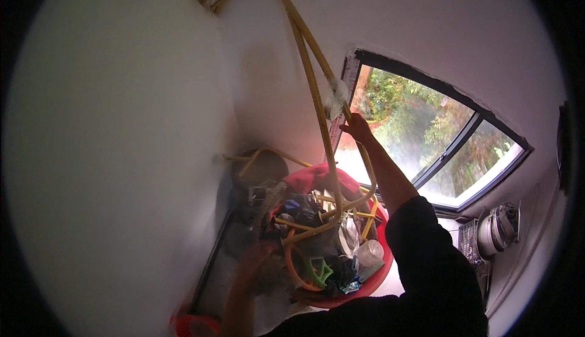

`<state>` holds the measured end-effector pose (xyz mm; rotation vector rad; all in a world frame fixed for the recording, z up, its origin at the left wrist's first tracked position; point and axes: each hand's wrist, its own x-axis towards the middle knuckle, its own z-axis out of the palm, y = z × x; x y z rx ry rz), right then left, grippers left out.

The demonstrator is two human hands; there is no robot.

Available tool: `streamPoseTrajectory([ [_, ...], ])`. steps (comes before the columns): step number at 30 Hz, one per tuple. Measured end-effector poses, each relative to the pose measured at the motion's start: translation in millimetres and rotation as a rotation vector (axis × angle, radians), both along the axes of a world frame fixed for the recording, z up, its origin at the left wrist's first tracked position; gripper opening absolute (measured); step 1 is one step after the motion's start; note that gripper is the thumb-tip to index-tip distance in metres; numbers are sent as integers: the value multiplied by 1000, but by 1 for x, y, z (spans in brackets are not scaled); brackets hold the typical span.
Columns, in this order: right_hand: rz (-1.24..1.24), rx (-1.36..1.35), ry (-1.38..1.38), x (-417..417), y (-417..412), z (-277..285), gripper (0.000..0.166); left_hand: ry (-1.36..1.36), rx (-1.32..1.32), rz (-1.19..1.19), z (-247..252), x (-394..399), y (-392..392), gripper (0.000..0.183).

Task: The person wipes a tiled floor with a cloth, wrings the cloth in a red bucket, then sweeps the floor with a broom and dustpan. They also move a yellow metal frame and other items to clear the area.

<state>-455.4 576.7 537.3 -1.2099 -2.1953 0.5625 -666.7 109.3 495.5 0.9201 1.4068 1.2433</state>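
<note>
A long yellowish tubular frame (314,85) with bent ends rises from a heaped red basin (386,259) towards the upper left. My right hand (358,129) is closed around one of its tubes in front of the window, just below a piece of clear plastic (337,97) wrapped on the tube. Low at the left of the basin, my left hand (265,252) is blurred and dim; whether it grips anything cannot be told. The basin holds a red cloth (320,177), a green plastic piece (320,270), an orange ring (292,273), a clear plastic container (370,252) and dark bags.
White walls meet in a corner behind the basin. A dark-framed sliding window (411,122) is at the right. Metal pots (496,234) stand beside a wire rack (468,241) at the lower right. Another red plastic container (194,325) is at the bottom left.
</note>
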Motion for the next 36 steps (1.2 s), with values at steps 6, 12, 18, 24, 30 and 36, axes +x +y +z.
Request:
streamPoseTrajectory([
  [6,24,90,190,-15,1,4,50,-485,272,-343,-3,47,221,36],
  [12,84,-64,48,-29,20,9,72,4,118,-79,-56,68,345,57],
  [18,-19,56,-140,-35,-25,28,86,36,243,-83,-65,91,343,30],
  [24,-44,-115,62,-63,-69,60,74,134,362,-64,-56,84,313,22],
  [30,496,-279,36,-61,-86,90,31,60,300,-282,-41,67,276,29],
  [36,626,-668,482,-64,-106,81,26,536,442,-289,-1,68,253,33],
])
